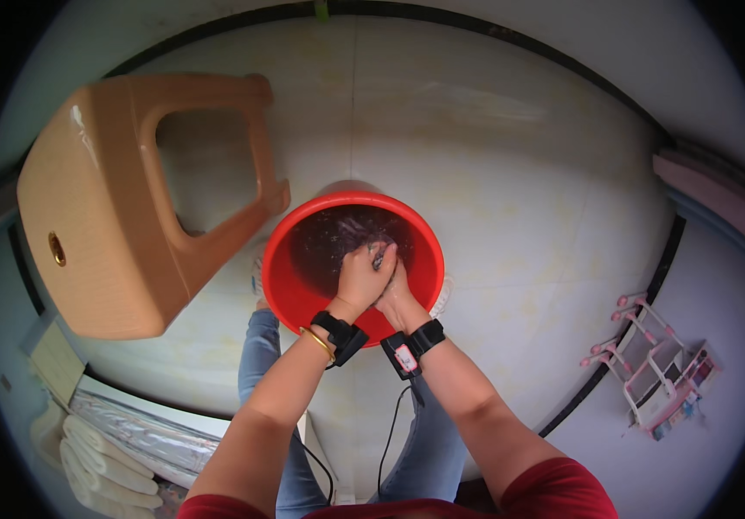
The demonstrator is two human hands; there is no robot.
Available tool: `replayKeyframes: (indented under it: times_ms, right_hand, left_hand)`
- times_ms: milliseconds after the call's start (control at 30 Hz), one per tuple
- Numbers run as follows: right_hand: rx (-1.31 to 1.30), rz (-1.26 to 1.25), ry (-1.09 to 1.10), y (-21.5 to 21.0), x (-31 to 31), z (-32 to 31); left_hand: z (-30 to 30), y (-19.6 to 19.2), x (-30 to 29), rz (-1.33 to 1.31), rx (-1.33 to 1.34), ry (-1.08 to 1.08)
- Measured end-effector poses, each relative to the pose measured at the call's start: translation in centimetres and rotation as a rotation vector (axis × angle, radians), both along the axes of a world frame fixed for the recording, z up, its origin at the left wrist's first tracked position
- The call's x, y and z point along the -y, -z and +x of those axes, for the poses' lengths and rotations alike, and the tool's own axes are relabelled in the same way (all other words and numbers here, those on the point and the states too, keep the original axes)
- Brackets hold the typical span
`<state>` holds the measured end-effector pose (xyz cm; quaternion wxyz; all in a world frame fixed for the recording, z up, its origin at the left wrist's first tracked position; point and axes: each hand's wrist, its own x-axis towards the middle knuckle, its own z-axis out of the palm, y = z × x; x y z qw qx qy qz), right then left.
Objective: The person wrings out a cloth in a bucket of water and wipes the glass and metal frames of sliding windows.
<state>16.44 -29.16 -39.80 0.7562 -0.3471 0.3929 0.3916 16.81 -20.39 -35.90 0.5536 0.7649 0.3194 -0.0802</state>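
Note:
Between my knees stands a red plastic bucket (276, 290) with dark, bubbly water (316, 246) inside. My left hand (362, 278) and my right hand (397, 292) are together within the rim, fingers closed around a dark wet cloth (378, 256). Only a little of the cloth shows between the fingers; its shape is hidden. The left thumb side lies over the right palm. Both wrists wear black strapped devices, and a gold bangle (316, 343) sits above the left one.
A large tan plastic stool (113, 216) with an opening in its side stands at the left. White folded bedding (104, 467) lies at the lower left. A pink and white rack (658, 372) is by the right wall. Thin black cables (390, 432) hang near my legs.

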Motion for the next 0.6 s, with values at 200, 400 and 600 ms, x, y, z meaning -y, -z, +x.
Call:
replayKeyframes:
  times_ms: [200,400,600]
  right_hand:
    - [-0.117,-0.189,-0.147,-1.0,0.5,2.5]
    - [0.062,-0.216,-0.439,-2.1,2.8,1.2]
    - [0.163,-0.791,-1.079,4.7,1.0,1.2]
  left_hand:
    - [0.6,3.0,-0.6,0.163,-0.051,-0.052]
    - [-3.7,6.9,-4.2,0.486,-0.103,0.049]
    - [-2.2,10.3,-4.0,0.213,-0.29,0.178]
